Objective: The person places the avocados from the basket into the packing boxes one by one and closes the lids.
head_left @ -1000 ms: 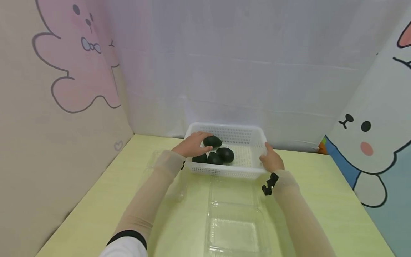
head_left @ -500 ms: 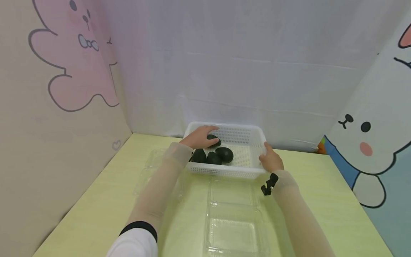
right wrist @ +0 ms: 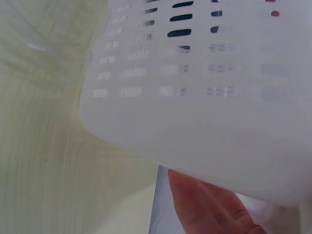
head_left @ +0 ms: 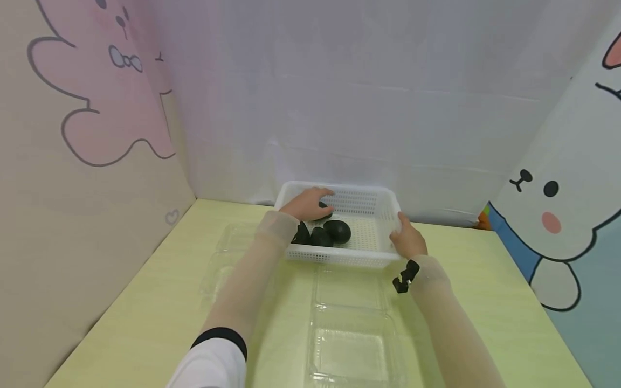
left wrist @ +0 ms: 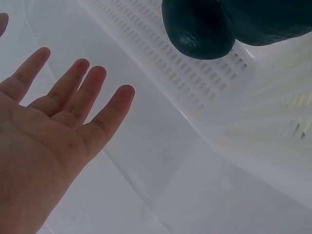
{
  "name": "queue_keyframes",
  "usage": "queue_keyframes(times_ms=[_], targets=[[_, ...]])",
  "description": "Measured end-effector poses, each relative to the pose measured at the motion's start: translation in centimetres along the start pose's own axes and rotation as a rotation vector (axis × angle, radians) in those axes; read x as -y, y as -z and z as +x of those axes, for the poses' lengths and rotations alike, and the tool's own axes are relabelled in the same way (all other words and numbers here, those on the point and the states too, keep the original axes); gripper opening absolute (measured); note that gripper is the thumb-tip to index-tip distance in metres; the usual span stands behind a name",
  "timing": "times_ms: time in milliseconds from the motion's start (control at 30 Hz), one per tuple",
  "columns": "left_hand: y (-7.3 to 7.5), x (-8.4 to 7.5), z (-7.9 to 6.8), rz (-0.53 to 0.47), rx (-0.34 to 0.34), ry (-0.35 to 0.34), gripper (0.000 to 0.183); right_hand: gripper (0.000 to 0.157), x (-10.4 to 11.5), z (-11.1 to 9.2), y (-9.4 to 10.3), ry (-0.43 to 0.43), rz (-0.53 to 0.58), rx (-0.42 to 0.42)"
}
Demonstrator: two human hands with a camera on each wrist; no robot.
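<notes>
A white perforated basket point(head_left: 359, 258) holds several dark green avocados point(head_left: 338, 231) toward its left side. My left hand point(head_left: 306, 206) reaches over the left rim, partly covering the far avocado point(head_left: 324, 211). In the left wrist view, that hand point(left wrist: 58, 139) has its fingers spread, apart from the avocados point(left wrist: 197, 29) and beside the basket wall point(left wrist: 190, 117). At the other end, my right hand point(head_left: 409, 240) grips the basket's right side. The right wrist view shows its fingers point(right wrist: 202, 202) against the basket's underside, with the thumb hidden.
A clear plastic clamshell container point(head_left: 354, 345) lies opened flat on the pale yellow table point(head_left: 145, 323), in front of the basket. Another clear container point(head_left: 228, 253) lies to the left, partly behind the left forearm. A white sheet point(head_left: 339, 108) hangs close behind the basket.
My left hand has shifted right and farther back over the basket, now covering more of the far avocado. More of the near-left avocado came into view. The right hand keeps its grip.
</notes>
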State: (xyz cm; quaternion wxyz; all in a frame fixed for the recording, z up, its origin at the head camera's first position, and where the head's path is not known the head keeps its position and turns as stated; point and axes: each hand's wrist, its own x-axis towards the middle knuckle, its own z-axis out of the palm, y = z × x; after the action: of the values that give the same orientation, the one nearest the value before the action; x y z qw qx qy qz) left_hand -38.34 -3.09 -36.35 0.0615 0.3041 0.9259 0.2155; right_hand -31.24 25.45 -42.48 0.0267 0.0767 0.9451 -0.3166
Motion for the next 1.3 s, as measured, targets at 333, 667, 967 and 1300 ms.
queue_keyframes(times_ms=[333, 667, 967, 1300], targets=[[-0.8, -1.0, 2.4, -0.03, 0.033, 0.003, 0.055, 0.07, -0.4, 0.1, 0.0, 0.014, 0.001, 0.002], [-2.2, -1.8, 3.7, -0.02, 0.07, 0.0, 0.054, 0.069, -0.3, 0.2, -0.2, 0.004, 0.002, -0.018], [-3.4, -2.5, 4.8, 0.006, 0.119, 0.04, 0.054, 0.069, -0.5, 0.2, 0.0, 0.003, 0.002, -0.018], [-4.5, -2.1, 5.8, 0.008, 0.127, 0.061, 0.052, 0.069, -0.1, 0.0, 0.1, 0.01, 0.008, -0.017]])
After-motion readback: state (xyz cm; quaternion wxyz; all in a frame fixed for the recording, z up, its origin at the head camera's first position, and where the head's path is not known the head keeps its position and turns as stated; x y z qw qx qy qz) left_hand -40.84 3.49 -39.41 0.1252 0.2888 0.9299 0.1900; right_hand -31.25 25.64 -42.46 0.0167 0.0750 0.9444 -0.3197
